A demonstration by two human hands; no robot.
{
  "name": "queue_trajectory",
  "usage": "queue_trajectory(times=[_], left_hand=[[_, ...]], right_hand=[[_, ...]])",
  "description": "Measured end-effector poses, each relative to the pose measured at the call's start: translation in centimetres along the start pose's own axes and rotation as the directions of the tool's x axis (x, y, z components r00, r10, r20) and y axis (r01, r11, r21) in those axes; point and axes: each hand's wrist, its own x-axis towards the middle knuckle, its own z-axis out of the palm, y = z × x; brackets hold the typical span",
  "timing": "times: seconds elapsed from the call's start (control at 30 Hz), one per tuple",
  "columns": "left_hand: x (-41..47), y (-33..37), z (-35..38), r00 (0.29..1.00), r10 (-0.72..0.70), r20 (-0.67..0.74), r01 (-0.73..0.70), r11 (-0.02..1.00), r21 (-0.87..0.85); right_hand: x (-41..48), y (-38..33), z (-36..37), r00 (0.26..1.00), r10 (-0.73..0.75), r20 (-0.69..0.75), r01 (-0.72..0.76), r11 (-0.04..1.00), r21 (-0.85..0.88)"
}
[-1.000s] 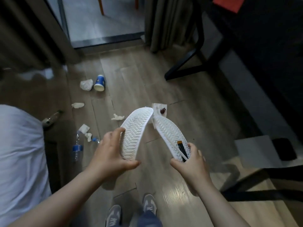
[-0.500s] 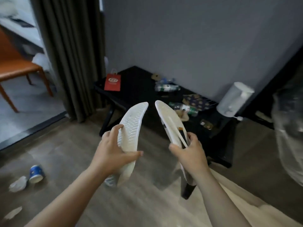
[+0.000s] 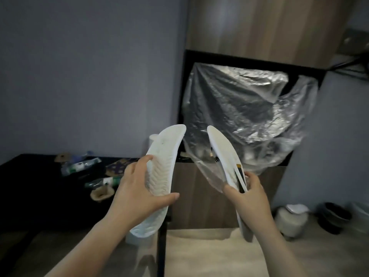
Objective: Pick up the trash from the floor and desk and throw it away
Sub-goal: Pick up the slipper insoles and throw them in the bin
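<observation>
My left hand (image 3: 139,188) grips a thin white slipper (image 3: 161,166) by its middle, ribbed sole facing me, toe pointing up. My right hand (image 3: 249,198) grips the second white slipper (image 3: 223,154) by its strap end, also held upright. Both slippers are raised in front of a large clear plastic trash bag (image 3: 249,108) that hangs open over a black frame. The right slipper's toe is just at the bag's lower edge. More trash lies on the black desk (image 3: 30,186) to the left: plastic bottles (image 3: 79,166), wrappers and a crumpled brown paper (image 3: 100,193).
A grey wall is behind the desk and a wooden panel stands above the bag. On the floor at the right are a white pot-like container (image 3: 291,218) and a dark bowl-shaped object (image 3: 333,214). A light wooden surface (image 3: 209,254) lies below my arms.
My view has swung from the littered floor up and right, past the desk, to the trash bag. Both hands kept hold of the slippers and carried them toward the bag.
</observation>
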Motion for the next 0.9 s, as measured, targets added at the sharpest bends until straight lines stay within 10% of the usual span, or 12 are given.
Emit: queue_trajectory(times=[0.47, 0.9], left_hand=[[3.4, 23.1, 26.6, 0.894, 0.378, 0.242, -0.298, 0.903, -0.308], [9.1, 31.7, 46.5, 0.7, 0.605, 0.379, -0.378, 0.765, -0.521]], right_hand=[[4.1, 10.6, -29.6, 0.871, 0.1, -0.481, -0.185, 0.974, -0.131], [10.1, 20.0, -38.9, 0.65, 0.176, -0.739, -0.36, 0.928, -0.096]])
